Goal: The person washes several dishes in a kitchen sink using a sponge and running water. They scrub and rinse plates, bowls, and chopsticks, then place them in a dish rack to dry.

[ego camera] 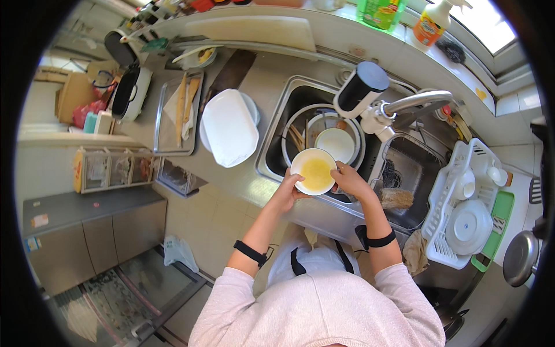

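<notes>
Both hands hold a white bowl (pixel 316 172) with yellow liquid in it, above the front edge of the sink. My left hand (pixel 288 191) grips its left rim, thumb on top; my right hand (pixel 348 178) grips the right rim. Just behind it, in the left sink basin (pixel 282 108), a large round basin (pixel 287 138) holds a pale bowl (pixel 335 145), wooden chopsticks (pixel 296 138) and other dishes. The curved metal faucet (pixel 418 99) with a dark-topped device (pixel 362 89) rises behind. A scrubbing pad (pixel 396 198) lies at the right basin.
Left on the counter, a white octagonal plate (pixel 230 128) lies over other dishes, beside a metal tray (pixel 163 126) with wooden utensils. A white dish rack (pixel 446 249) with plates and cups stands right of the sink. Bottles, including a spray bottle (pixel 429 26), line the windowsill.
</notes>
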Motion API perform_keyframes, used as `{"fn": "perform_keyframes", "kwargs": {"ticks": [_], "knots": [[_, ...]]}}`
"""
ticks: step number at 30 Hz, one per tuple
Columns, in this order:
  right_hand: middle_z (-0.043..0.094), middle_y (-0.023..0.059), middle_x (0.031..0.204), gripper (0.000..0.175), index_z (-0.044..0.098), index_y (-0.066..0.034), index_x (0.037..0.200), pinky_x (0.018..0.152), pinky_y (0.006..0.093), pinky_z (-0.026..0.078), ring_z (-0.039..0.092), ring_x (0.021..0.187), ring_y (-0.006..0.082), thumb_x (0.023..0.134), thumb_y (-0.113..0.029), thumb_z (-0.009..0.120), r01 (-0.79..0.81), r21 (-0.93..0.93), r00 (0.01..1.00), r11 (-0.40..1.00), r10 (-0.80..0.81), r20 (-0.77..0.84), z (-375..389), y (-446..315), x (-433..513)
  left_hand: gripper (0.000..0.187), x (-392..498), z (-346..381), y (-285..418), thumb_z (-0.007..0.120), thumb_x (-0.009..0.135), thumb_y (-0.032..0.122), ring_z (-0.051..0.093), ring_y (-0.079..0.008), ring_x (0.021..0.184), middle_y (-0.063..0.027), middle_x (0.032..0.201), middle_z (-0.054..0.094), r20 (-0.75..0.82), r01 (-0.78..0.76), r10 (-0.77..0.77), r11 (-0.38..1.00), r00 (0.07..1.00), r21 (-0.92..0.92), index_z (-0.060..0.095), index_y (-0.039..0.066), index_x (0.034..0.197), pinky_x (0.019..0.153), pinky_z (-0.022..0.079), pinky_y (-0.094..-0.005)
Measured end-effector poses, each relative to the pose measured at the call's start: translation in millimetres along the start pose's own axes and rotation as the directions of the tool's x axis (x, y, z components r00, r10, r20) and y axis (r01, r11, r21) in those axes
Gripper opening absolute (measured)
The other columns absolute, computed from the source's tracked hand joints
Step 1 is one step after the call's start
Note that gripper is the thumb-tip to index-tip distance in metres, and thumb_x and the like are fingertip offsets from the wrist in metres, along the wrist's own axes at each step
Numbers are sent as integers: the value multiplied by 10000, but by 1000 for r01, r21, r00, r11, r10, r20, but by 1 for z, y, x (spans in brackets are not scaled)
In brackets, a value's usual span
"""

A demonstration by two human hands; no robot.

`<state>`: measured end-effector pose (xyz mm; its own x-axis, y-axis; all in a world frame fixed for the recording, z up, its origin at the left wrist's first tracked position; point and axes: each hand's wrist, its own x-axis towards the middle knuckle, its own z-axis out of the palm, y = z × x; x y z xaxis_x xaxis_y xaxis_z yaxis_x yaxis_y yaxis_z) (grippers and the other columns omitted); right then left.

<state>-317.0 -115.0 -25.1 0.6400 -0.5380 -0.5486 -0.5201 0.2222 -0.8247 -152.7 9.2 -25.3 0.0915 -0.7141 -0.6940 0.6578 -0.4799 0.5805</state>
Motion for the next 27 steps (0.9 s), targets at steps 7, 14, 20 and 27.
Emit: {"fn": "perform_keyframes", "kwargs": {"ticks": [7,14,20,27], "knots": [[570,56,687,379,507,40,1061,571,254,430,530,563,110,905,-305,498,33,163,984,986,-61,169,55,-23,-2,510,-36,-44,-20,502,822,317,581,-215,1011,-121,1141,555,-166,-181,156,973,974,-145,408,33,1236,826,510,-363],[522,4,685,406,582,-1,974,598,216,392,491,626,84,908,-393,501,84,196,982,977,-114,149,126,-45,6,530,-74,-121,-9,487,824,346,592,-256,988,-142,1131,553,-252,-273,227,948,941,-165,396,22,1234,749,547,-407],[496,-25,718,382,638,-57,930,628,235,380,465,713,86,858,-427,576,-57,561,993,826,103,-51,162,-39,11,522,-96,-179,13,485,813,342,597,-262,977,-152,1115,554,-197,-212,187,971,962,-112,413,10,1210,752,549,-409],[595,-8,849,252,628,-95,965,698,283,472,570,789,120,816,-294,662,-52,843,990,535,141,-29,209,-50,16,503,-123,-238,32,497,804,324,595,-253,967,-142,1099,562,-183,-229,196,957,963,-176,434,12,1193,746,551,-406]]}}
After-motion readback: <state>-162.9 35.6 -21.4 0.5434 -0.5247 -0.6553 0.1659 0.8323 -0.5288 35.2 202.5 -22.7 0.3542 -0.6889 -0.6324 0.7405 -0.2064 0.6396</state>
